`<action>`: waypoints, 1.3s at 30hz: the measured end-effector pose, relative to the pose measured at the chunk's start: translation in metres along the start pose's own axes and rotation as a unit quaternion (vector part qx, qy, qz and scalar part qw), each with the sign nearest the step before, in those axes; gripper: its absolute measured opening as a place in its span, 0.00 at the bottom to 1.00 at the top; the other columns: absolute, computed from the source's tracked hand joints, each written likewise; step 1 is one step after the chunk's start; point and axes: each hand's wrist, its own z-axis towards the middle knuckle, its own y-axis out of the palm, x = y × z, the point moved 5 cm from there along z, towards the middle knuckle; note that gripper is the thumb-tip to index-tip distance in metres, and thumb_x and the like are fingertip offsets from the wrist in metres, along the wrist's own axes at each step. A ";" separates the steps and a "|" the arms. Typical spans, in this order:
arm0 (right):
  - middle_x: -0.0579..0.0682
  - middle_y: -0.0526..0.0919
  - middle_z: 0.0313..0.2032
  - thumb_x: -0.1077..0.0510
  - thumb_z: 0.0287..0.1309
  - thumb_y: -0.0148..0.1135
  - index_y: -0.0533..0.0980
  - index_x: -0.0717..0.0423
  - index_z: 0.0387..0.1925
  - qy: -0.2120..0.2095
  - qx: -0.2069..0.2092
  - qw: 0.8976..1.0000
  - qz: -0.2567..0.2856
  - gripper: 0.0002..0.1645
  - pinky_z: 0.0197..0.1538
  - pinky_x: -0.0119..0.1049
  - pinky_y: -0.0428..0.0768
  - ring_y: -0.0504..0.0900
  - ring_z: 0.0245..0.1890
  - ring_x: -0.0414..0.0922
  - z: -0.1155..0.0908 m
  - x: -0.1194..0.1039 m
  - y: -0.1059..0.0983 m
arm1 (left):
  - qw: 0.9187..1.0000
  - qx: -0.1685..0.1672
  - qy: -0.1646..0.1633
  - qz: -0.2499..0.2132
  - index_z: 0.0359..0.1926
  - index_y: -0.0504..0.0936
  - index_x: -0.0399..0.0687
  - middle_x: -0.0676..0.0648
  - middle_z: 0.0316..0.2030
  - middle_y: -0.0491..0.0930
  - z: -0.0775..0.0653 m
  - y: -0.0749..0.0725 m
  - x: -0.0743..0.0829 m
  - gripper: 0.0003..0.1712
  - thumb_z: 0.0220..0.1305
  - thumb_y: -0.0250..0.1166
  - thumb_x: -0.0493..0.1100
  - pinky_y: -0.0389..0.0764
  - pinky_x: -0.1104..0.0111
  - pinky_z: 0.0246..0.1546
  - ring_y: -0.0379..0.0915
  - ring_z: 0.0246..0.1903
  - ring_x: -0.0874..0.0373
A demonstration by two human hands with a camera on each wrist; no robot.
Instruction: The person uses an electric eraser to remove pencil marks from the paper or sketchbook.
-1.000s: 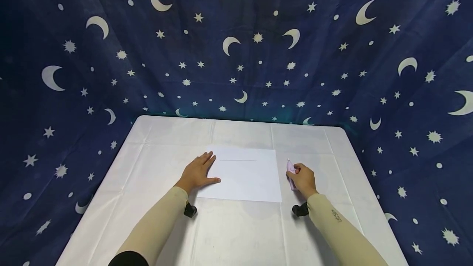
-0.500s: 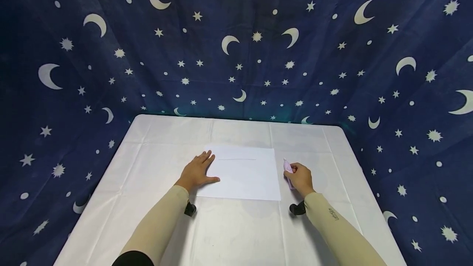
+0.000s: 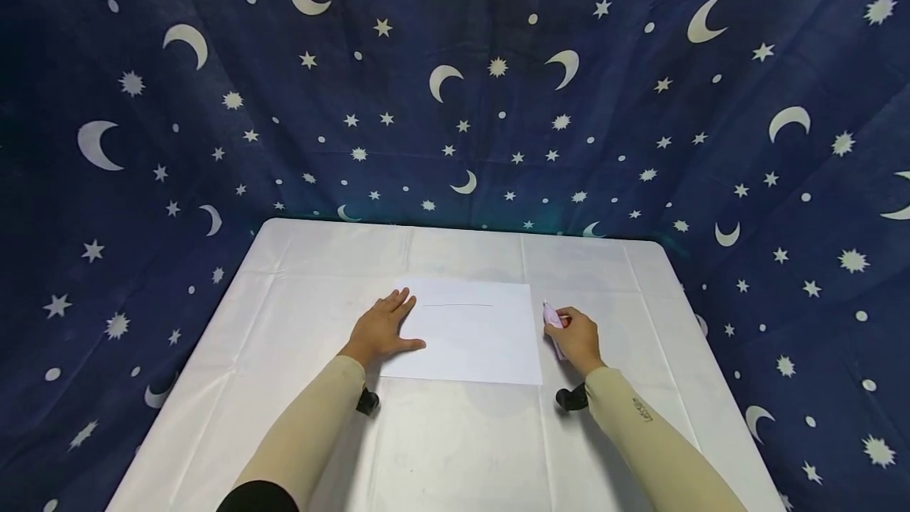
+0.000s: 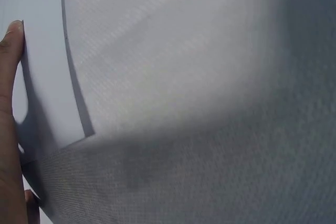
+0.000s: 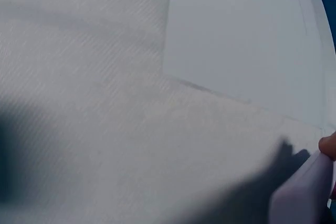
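A white sheet of paper (image 3: 472, 346) with one thin dark line (image 3: 458, 305) across its upper part lies on the table. My left hand (image 3: 380, 330) rests on the sheet's left edge, fingers spread and thumb straight; its thumb (image 4: 13, 40) shows on the paper in the left wrist view. Beyond the right edge of the paper, my right hand (image 3: 576, 340) pinches a slim lilac tool (image 3: 552, 318) with a narrow pointed tip, which points away from me. In the right wrist view the tool's thick rear end (image 5: 299, 198) shows below the thumb; its exact kind cannot be told.
A white cloth (image 3: 455, 449) with fold creases covers the table. Behind the far edge and along both sides hangs a dark blue curtain (image 3: 398, 85) with moons and stars. Black wrist devices (image 3: 571, 398) sit under both forearms.
My right hand has moved slightly left with the lilac tool, closer to the sheet's right edge. The left hand stays in place on the paper. The head view shifts a little.
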 end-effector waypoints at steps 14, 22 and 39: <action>0.53 0.79 0.30 0.57 0.42 0.67 0.77 0.63 0.40 -0.018 0.000 1.000 0.012 0.20 0.32 0.36 0.69 0.74 0.30 0.47 0.000 -0.012 0.005 | 1.000 0.000 0.003 -0.012 0.68 0.54 0.53 0.50 0.68 0.46 -0.001 -0.004 0.004 0.59 0.39 0.51 0.81 0.46 0.59 0.64 0.40 0.66 0.55; 0.54 0.79 0.30 0.58 0.41 0.67 0.78 0.62 0.41 -0.043 0.011 0.998 0.037 0.21 0.31 0.36 0.69 0.74 0.29 0.48 0.002 -0.020 0.007 | 1.000 0.004 0.005 -0.003 0.68 0.54 0.52 0.50 0.68 0.46 0.001 -0.004 0.003 0.59 0.39 0.50 0.81 0.47 0.58 0.64 0.40 0.66 0.54; 0.53 0.80 0.33 0.58 0.41 0.68 0.77 0.58 0.42 -0.038 -0.009 0.998 0.051 0.21 0.34 0.37 0.70 0.75 0.32 0.47 0.002 -0.021 0.019 | 1.000 -0.017 -0.010 -0.002 0.69 0.49 0.56 0.53 0.69 0.42 0.000 0.000 0.000 0.59 0.40 0.49 0.81 0.42 0.61 0.64 0.36 0.67 0.57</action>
